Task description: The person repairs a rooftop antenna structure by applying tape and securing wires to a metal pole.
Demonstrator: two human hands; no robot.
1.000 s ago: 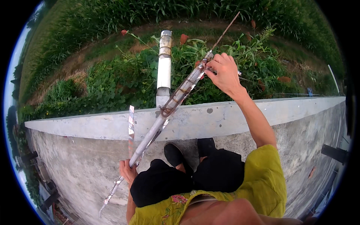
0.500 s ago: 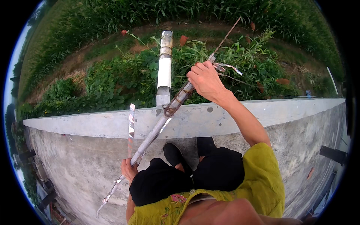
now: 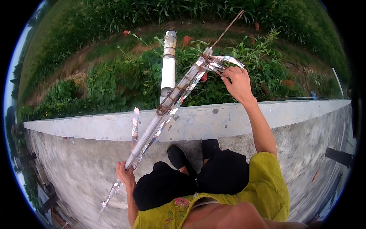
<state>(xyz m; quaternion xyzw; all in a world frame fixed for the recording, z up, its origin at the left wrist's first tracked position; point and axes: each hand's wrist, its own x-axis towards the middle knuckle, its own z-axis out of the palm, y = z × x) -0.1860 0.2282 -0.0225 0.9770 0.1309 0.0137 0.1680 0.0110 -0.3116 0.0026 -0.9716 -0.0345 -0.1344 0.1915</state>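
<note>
A long grey pole [image 3: 151, 128] slants from lower left to upper right in front of me, passing over a concrete ledge. Near its lower end my left hand [image 3: 125, 174] is closed round it. Rusty wire loops [image 3: 162, 110] bind the pole's middle, and a thin rusty rod [image 3: 227, 30] sticks out of its far end. Shiny silver foil strip [image 3: 228, 59] is tied near that end and also runs along the pole. My right hand [image 3: 238, 82], off the pole, pinches a strand of this foil strip. Another piece of foil [image 3: 135, 124] stands up left of the pole.
The low concrete ledge [image 3: 244, 116] crosses ahead of my feet, which are in black shoes [image 3: 177, 155]. Just beyond it rises a white pipe [image 3: 168, 72] with a wire-bound top. Leafy plants [image 3: 118, 82] and tall green crops [image 3: 152, 15] grow behind.
My right hand has let go of the pole's upper part and moved right and down, now pinching the foil strip. The pole's far end has shifted slightly up and left.
</note>
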